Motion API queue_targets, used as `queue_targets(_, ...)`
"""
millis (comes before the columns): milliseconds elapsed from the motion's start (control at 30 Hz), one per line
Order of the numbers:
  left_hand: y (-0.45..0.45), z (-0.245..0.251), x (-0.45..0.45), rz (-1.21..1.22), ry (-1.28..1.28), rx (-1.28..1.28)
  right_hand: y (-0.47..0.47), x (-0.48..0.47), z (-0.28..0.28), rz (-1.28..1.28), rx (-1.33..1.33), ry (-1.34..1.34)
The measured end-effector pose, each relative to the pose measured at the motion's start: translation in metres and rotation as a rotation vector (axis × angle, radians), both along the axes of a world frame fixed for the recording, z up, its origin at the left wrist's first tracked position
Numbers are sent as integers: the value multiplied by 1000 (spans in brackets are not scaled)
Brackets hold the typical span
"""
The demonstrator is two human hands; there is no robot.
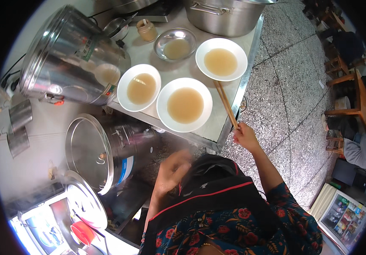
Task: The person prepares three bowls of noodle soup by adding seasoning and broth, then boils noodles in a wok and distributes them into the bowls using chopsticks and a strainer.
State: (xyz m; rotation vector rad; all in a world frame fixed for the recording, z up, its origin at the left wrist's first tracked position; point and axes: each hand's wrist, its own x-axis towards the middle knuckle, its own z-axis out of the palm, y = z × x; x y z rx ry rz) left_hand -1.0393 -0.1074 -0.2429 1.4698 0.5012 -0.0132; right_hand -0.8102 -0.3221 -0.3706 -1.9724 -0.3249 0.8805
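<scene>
Long wooden chopsticks (226, 101) are gripped near one end by my right hand (246, 137), just off the table's right edge; their other ends reach the rim of the upper right bowl. My left hand (173, 170), slightly blurred, hangs before the apron with fingers loosely apart and nothing seen in it. Three white bowls hold cloudy tan broth: one at the left (139, 88), one in the middle (184, 105) and one at the upper right (221, 59). Behind them a shallow metal bowl (175, 44) contains similar liquid. Beside it is a glass jar (147, 30) of light brown paste.
A large steel pot (224, 17) stands at the table's (170, 71) far end. Left of the bowls is a big steel container (74, 60); below it, a lidded steel barrel (88, 153). Steam drifts at lower left near a round lid (85, 200). People sit by wooden tables at far right.
</scene>
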Motion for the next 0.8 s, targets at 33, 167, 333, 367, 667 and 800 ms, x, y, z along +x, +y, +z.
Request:
queue_targets(33,-2,-2,-2,-33,39,18,-15,1,10,56,-13,91)
queue_targets(167,-16,-15,1,-164,35,187,-91,-30,82,36,-73,391)
queue_targets(333,-68,-12,14,129,-268,-54,-51,-53,122,621,180,113)
queue_targets(367,-72,-8,17,235,-352,53,-24,-58,121,717,137,139)
queue_targets(667,-116,-1,-78,822,123,987,129,-97,154,1178,644,422)
queue_targets(800,-182,-11,-94,1153,283,953,158,-151,162,1802,502,381)
